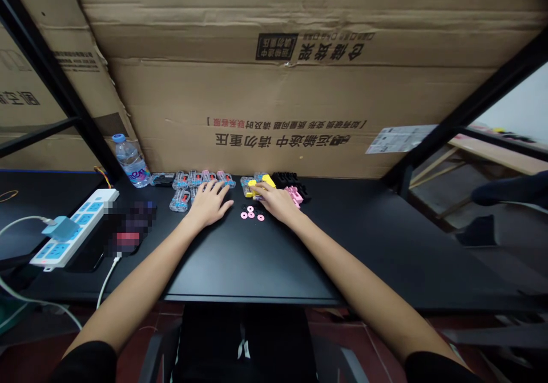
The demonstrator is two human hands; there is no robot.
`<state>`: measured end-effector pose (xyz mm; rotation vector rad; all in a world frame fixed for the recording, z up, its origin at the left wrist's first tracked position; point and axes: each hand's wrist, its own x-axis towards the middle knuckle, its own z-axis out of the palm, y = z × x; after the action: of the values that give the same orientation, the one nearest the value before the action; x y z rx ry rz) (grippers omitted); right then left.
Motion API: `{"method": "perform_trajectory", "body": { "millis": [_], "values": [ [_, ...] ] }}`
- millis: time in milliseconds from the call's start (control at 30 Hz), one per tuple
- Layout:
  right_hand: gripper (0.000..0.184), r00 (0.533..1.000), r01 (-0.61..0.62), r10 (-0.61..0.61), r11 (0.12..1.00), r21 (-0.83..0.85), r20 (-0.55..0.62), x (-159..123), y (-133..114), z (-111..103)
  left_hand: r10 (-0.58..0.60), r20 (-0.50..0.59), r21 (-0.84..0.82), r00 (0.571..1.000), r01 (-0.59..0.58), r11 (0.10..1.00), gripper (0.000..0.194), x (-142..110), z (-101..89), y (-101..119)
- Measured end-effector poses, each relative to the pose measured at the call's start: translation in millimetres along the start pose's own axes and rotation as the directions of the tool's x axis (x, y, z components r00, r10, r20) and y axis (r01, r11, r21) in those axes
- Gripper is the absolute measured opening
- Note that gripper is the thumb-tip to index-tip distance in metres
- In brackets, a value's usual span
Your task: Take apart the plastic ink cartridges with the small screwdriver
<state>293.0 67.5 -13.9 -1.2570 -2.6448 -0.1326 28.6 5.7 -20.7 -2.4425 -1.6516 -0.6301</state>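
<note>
My left hand (209, 203) rests with spread fingers over the front of a group of small clear plastic assemblies (180, 200), some with pink or red parts; it holds nothing I can see. To its right, my right hand (277, 201) has its fingers and thumb around a small yellow plastic part (252, 188). Another yellow part (269, 181) lies just beyond those fingers. Clear and blue pieces (245, 183) sit beside them. Several pink flat rings (251, 215) lie on the black table between my hands. Pink plastic parts (293, 196) are right of my right hand.
Black plastic parts (291, 180) lie against the cardboard wall (257, 97). On the left stand a water bottle (132, 160) and a white power strip (79, 229) with a blue plug. A white cable (107, 277) runs across the table (252, 269) near my left forearm.
</note>
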Motion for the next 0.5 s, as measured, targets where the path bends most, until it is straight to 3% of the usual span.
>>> {"method": "perform_trajectory", "body": {
  "millis": [133,300,500],
  "values": [
    [0.058,0.999,0.021,-0.018,0.997,0.075,-0.051,1,6,4,0.056,0.004,-0.061,0.998,-0.056,0.997,0.047,-1,-7.3,9],
    [0.047,0.995,0.065,-0.049,0.983,0.173,-0.092,2,5,6,0.153,0.036,-0.124,0.988,-0.148,0.981,0.047,-3,-6.1,16],
    [0.034,0.990,0.097,-0.068,0.964,0.247,-0.124,0,-4,6,0.131,0.075,-0.100,0.989,-0.123,0.987,0.046,-2,-1.0,20]
  ]
}}
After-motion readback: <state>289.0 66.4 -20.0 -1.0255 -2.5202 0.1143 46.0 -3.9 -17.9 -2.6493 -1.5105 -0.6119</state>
